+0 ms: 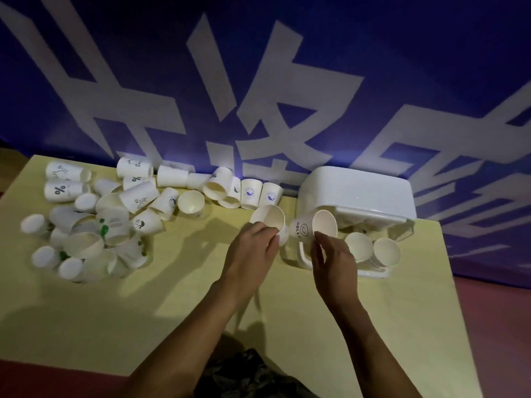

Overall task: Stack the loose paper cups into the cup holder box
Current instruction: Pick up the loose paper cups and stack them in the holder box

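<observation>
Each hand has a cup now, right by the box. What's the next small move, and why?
Probably nest the two: slide the left hand's cup into the HELLO cup in the right hand. Both are tipped with open mouths up, side by side, just in front of the cup holder box, where two cups already sit, so one joined stack could go in next.

A pale yellow desk [287,297] is seen in a dim room. Behind it a big blue banner [402,67] with large white signs is hung. A dark red floor [500,326] is seen beside the desk. Soft shadows are cast on the desk.
</observation>
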Demonstrator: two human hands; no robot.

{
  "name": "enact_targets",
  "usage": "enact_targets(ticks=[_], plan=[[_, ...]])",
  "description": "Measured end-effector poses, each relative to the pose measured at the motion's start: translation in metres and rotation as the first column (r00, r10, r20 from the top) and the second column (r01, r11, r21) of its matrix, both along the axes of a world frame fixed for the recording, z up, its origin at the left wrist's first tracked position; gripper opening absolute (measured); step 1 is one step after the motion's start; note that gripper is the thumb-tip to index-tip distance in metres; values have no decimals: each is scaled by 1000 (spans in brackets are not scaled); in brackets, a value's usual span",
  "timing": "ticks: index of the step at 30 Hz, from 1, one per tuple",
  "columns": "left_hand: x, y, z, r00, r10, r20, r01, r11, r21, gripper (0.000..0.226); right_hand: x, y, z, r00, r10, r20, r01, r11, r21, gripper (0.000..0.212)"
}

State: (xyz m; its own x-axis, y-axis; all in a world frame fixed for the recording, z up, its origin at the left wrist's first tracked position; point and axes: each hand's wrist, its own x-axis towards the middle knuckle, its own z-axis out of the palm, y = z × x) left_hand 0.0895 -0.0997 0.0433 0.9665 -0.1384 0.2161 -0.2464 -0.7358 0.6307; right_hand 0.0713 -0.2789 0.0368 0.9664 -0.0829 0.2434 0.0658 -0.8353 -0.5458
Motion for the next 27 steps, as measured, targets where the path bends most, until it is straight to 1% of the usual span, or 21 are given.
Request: enact_targets(ticks=[2,4,9,12,13,15,18,20,23,25,27], plan=[[-2,-30,5,1000,-24,8,24,999,27,18,-6,-27,2,1000,4,13,-4,999,-32,6],[-4,-58,8,999,-52,-15,53,998,35,18,-12,-54,3,1000,-4,24,5,999,-47,11],[-6,-133,11,989,-131,-65,132,991,20,21,-28,-129,6,992,-119,44,121,992,-39,19],[-3,-164,4,980,-171,-106,175,984,27,21,-28,-162,2,992,-122,-15,121,989,-83,15],[-2,-174,1,977,-182,-115,187,982,37,20,-27,-173,-1,991,-117,-59,110,988,-112,12],[0,-190,-4,969,-200,-147,212,975,69,21,-23,-190,-8,985,-106,-133,85,984,-159,14],[5,-208,-15,950,-215,-225,254,953,166,25,-19,-204,-15,981,-43,-191,2,977,-213,18],[9,-215,-23,939,-194,-283,265,934,239,24,-18,-209,-21,975,-12,-220,-45,966,-255,18],[14,-225,-32,927,-149,-343,269,903,334,21,-12,-213,-31,957,0,-290,-82,959,-273,16],[16,-230,-36,924,-133,-358,277,879,389,20,-6,-214,-38,941,17,-339,-129,941,-311,16],[20,-233,-41,926,-120,-358,277,860,428,21,-2,-215,-46,928,47,-369,-186,918,-351,21]])
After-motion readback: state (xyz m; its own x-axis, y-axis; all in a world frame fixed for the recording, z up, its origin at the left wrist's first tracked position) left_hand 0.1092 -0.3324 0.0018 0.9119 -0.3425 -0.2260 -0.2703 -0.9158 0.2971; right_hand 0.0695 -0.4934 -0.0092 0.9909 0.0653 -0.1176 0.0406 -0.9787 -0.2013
